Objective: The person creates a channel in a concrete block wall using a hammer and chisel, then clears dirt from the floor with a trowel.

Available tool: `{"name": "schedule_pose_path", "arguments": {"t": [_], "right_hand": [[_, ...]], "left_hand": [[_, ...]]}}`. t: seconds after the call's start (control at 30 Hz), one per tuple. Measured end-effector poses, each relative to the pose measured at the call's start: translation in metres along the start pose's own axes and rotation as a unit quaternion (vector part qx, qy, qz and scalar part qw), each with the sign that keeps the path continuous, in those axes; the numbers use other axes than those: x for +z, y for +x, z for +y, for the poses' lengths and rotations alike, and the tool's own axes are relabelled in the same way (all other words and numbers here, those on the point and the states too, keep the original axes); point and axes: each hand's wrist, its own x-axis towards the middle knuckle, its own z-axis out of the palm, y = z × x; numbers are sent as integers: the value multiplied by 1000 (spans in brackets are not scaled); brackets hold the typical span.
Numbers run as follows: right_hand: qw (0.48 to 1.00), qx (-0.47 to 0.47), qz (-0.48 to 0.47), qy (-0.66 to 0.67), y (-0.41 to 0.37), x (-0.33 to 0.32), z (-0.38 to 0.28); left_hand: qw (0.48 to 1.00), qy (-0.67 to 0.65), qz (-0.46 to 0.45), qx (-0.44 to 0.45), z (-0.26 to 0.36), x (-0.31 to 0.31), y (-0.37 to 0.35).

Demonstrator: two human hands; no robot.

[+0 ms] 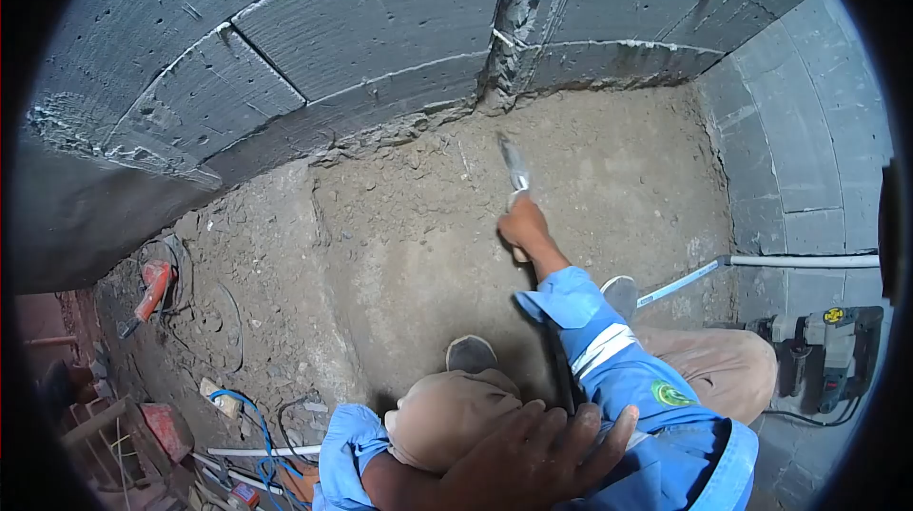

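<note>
My right hand (525,226) is closed around the handle of a trowel (514,165). The trowel's narrow metal blade points away from me, toward the foot of the block wall, over the dusty floor (609,188). Loose dirt and crumbs of mortar (409,188) lie left of the blade. My left hand (542,454) is close to the camera, in front of my lap and beside my right sleeve. Its fingers are stretched out and apart, and it holds nothing.
Grey block walls (380,26) stand ahead and at right, with a rough vertical groove (518,12). An orange power tool (154,288) lies left among rubble. A large power tool (832,349) and a pipe (804,262) are at right. Blue cord (252,406) lies lower left.
</note>
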Motion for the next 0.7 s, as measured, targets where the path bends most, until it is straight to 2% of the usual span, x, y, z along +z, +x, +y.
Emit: {"name": "schedule_pose_path", "arguments": {"t": [0.1, 0.13, 0.17, 0.27, 0.33, 0.37, 0.4, 0.47, 0.57, 0.67, 0.7], "right_hand": [[998, -40, -47, 0, -19, -22, -25], [992, -85, -79, -38, -39, -39, -29], [993, -82, -80, -40, -51, -41, -25], [999, -12, 27, 44, -71, -33, -4], [999, 1, 21, 38, -47, -18, 8], [999, 22, 21, 32, -34, -8, 16], [1000, 2, 18, 24, -15, 5, 19], [1000, -18, 7, 2, 2, -3, -6], [998, -59, -17, -33, -12, -29, -18], [995, -42, 78, 41, -54, -44, -11], [996, -41, 70, 35, -57, -37, 2]], "left_hand": [[998, -36, 37, -25, 7, 17, -7], [998, -35, 38, -20, 3, 13, -5], [999, -24, 18, -17, 1, 6, -3], [999, -35, -10, -20, 0, 3, -3], [999, -44, -19, -20, -1, 2, -4], [999, -8, -51, -15, 0, 1, -4], [996, 28, -80, -8, 2, 1, -3], [996, 33, -84, -3, 4, 3, -3], [995, 17, -93, -18, 4, 0, -2], [996, 2, -75, -40, -4, -1, -2], [997, 4, -65, -44, -4, 0, -3]]}}
